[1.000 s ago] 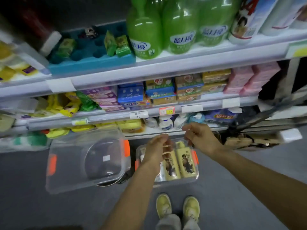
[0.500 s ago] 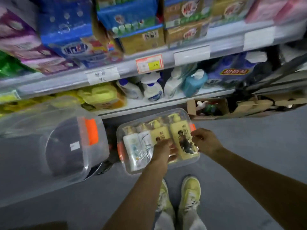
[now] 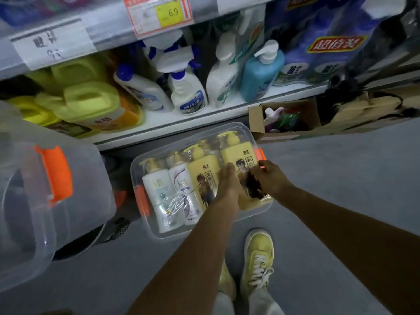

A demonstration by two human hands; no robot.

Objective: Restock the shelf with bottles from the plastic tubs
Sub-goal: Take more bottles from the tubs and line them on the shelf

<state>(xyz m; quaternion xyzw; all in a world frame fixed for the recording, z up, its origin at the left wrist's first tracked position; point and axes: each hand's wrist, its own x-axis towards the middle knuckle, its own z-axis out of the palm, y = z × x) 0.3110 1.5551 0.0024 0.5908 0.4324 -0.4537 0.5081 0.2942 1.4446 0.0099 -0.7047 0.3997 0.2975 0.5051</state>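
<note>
Fingers of the left hand and right hand, half a second ago apart, are now closed together on the right yellow bottle in the clear tub. Left of them, a second yellow bottle and two white bottles are held. Above, a price tag is marked 6.9.

Bare forearms – yellow sneakers, white laces
</note>
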